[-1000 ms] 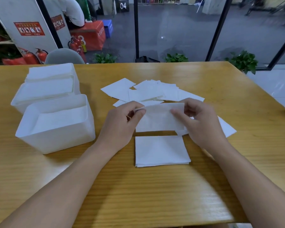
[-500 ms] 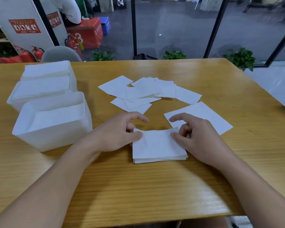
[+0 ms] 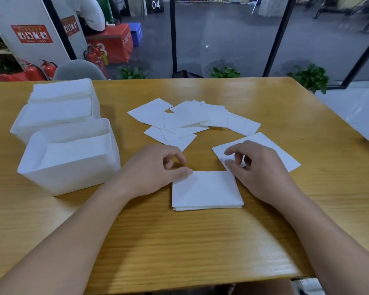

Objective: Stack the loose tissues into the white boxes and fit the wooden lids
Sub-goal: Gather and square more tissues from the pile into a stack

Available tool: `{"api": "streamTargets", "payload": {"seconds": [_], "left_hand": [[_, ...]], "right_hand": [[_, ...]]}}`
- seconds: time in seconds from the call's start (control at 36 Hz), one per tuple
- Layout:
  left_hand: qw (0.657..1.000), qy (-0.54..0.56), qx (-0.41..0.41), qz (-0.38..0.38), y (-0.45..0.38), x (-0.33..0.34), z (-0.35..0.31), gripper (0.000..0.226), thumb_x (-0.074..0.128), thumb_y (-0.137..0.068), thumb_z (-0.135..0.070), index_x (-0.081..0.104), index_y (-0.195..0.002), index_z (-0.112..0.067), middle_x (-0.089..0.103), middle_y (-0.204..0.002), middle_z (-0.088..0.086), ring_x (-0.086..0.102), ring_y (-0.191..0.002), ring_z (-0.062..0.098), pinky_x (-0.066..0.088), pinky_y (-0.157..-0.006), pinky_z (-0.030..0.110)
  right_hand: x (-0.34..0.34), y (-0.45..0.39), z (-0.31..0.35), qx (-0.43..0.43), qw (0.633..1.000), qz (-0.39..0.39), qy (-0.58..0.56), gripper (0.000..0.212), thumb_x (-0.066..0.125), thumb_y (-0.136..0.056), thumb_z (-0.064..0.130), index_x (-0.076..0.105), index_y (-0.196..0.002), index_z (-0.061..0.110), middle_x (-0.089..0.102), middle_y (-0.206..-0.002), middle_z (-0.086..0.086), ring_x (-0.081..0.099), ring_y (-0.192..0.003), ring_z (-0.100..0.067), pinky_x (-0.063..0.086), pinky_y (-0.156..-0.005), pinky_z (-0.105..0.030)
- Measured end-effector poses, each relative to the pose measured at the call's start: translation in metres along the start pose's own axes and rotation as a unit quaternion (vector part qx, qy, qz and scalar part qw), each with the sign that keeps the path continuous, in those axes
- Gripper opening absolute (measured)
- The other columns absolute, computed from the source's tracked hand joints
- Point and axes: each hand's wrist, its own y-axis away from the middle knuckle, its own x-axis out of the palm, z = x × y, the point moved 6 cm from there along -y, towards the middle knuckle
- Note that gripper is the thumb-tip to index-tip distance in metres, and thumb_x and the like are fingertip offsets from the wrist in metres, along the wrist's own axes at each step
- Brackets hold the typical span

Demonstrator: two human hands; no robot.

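Here, left hand (image 3: 156,169) thumb touching tissue stack (image 3: 207,191) (corner), right hand (image 3: 258,169) grip loosely curled, empty.

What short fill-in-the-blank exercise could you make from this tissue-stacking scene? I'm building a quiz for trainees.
1. The neat stack of tissues lies on the table between the person's two ____.
2. The nearest white box stands on the ____ side of the stack.
3. The loose tissues lie scattered on the ____ side of the stack.
4. The single tissue lies partly under the ____ hand.

Missing words: hands; left; far; right
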Motion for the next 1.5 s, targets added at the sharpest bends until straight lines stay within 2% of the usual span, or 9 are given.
{"api": "streamTargets", "payload": {"seconds": [0.14,0.44,0.67,0.78,0.94,1.11,1.22,1.31,1.5], "left_hand": [[0.999,-0.012,0.043,0.019,0.002,0.015,-0.011,0.031,0.078,-0.084,-0.073,0.074,-0.108,-0.054,0.065,-0.099,-0.018,0.061,-0.085,0.008,0.047,-0.071,0.026],[0.997,0.057,0.009,-0.052,-0.003,0.015,-0.003,0.023,0.066,-0.105,-0.053,0.068,-0.129,-0.052,0.076,-0.098,-0.021,0.071,-0.089,0.006,0.054,-0.077,0.025],[0.976,0.196,0.029,-0.085,-0.007,0.011,-0.012,0.035,0.054,-0.113,-0.051,0.058,-0.147,-0.057,0.076,-0.081,-0.002,0.075,-0.083,0.017,0.057,-0.075,0.022],[0.975,0.197,0.017,-0.101,-0.007,0.008,-0.008,0.038,0.067,-0.108,-0.038,0.06,-0.143,-0.052,0.071,-0.077,0.009,0.069,-0.08,0.034,0.062,-0.083,0.04],[0.978,0.165,0.032,-0.126,-0.004,-0.001,-0.008,0.037,0.069,-0.109,-0.024,0.067,-0.138,-0.046,0.081,-0.094,-0.008,0.072,-0.092,0.015,0.052,-0.087,0.021],[0.98,0.086,0.107,-0.146,0.006,-0.015,-0.031,0.039,0.065,-0.111,-0.021,0.069,-0.139,-0.049,0.075,-0.122,-0.021,0.069,-0.114,0.018,0.052,-0.096,0.019],[0.973,0.087,0.126,-0.172,0.009,-0.025,-0.033,0.039,0.067,-0.109,-0.021,0.071,-0.136,-0.049,0.074,-0.124,-0.02,0.067,-0.116,0.017,0.045,-0.094,0.009],[0.971,0.11,0.116,-0.177,0.008,-0.025,-0.028,0.036,0.068,-0.109,-0.023,0.071,-0.136,-0.047,0.074,-0.112,-0.016,0.068,-0.108,0.017,0.049,-0.093,0.013],[0.975,0.125,0.095,-0.158,0.005,-0.019,-0.02,0.029,0.073,-0.107,-0.034,0.071,-0.133,-0.046,0.071,-0.082,-0.005,0.067,-0.083,0.021,0.052,-0.081,0.023]], "right_hand": [[0.01,-0.017,-0.001,0.008,0.999,0.039,0.026,0.003,0.077,-0.099,0.028,0.075,-0.101,0.03,0.062,-0.095,0.014,0.058,-0.084,-0.004,0.046,-0.072,-0.031],[0.028,-0.034,0.02,0.009,0.993,0.015,-0.115,0.02,0.081,-0.096,0.024,0.076,-0.08,0.035,0.068,-0.077,0.021,0.057,-0.066,-0.005,0.042,-0.06,-0.013],[0.044,-0.024,0.056,-0.082,0.975,0.043,-0.202,0.011,0.081,-0.097,0.025,0.079,-0.096,0.035,0.075,-0.091,0.014,0.065,-0.082,-0.013,0.044,-0.072,-0.015],[0.044,-0.016,0.051,-0.085,0.972,0.071,-0.206,0.016,0.081,-0.099,0.024,0.079,-0.107,0.038,0.077,-0.1,0.018,0.069,-0.094,-0.012,0.051,-0.076,-0.017],[0.017,-0.021,0.035,-0.055,0.974,-0.023,-0.218,0.03,0.079,-0.098,0.013,0.077,-0.121,0.032,0.074,-0.121,0.016,0.069,-0.111,-0.015,0.055,-0.092,-0.038],[0.003,-0.017,0.035,-0.085,0.991,-0.019,-0.104,0.061,0.079,-0.098,0.022,0.055,-0.153,0.035,0.044,-0.164,0.018,0.034,-0.157,-0.011,0.031,-0.127,-0.05],[0.004,-0.016,0.03,-0.059,0.991,-0.023,-0.118,0.049,0.076,-0.101,0.03,0.058,-0.145,0.039,0.06,-0.143,0.025,0.049,-0.144,-0.008,0.039,-0.119,-0.04],[0.004,-0.017,0.026,-0.033,0.985,-0.041,-0.166,0.017,0.074,-0.103,0.03,0.07,-0.117,0.038,0.072,-0.113,0.023,0.065,-0.111,-0.004,0.05,-0.089,-0.022],[0.007,-0.019,0.017,0.01,0.966,-0.04,-0.253,0.01,0.072,-0.105,0.035,0.076,-0.099,0.028,0.075,-0.09,-0.004,0.066,-0.079,-0.033,0.052,-0.062,-0.044]]}}
